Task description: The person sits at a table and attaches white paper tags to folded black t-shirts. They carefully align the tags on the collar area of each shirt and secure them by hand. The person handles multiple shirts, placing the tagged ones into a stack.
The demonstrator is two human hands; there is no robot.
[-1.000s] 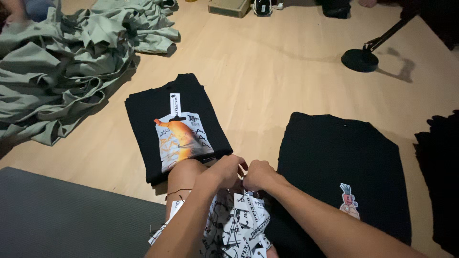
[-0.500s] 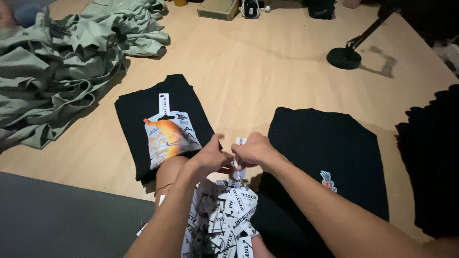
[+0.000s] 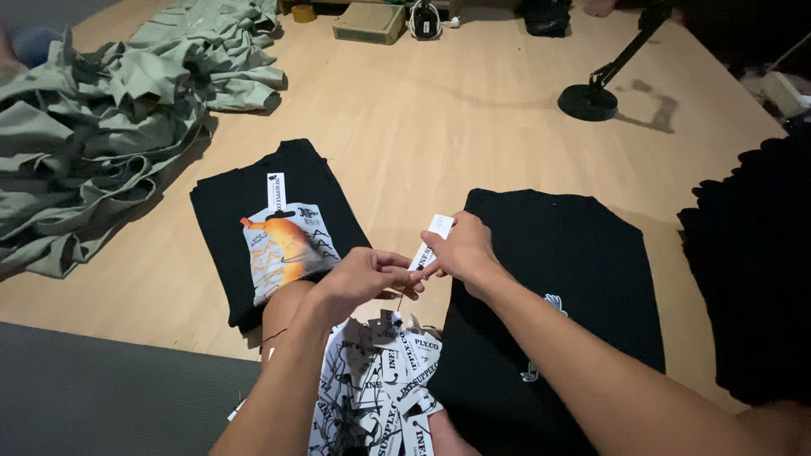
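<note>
My right hand [image 3: 463, 252] pinches a small white paper tag [image 3: 430, 239] between thumb and fingers. My left hand [image 3: 369, 277] meets it from the left and touches the same tag, with a thin dark string hanging below. Under both hands lies a bunch of white printed hang tags [image 3: 376, 387] on my lap. A folded black shirt [image 3: 272, 226] with an orange and white card on it lies to the left. Another black shirt [image 3: 564, 279] with a small print lies spread to the right.
A heap of grey-green garments [image 3: 101, 118] covers the floor at the left. A black lamp stand base [image 3: 589, 101] and a cardboard box [image 3: 368, 22] sit at the back. More black clothing [image 3: 756, 262] is piled at the right edge. A grey mat [image 3: 93, 397] lies at lower left.
Both hands have lifted a little and moved apart slightly, with the white tag now held up between them. The view has tilted, so the floor objects appear shifted.
</note>
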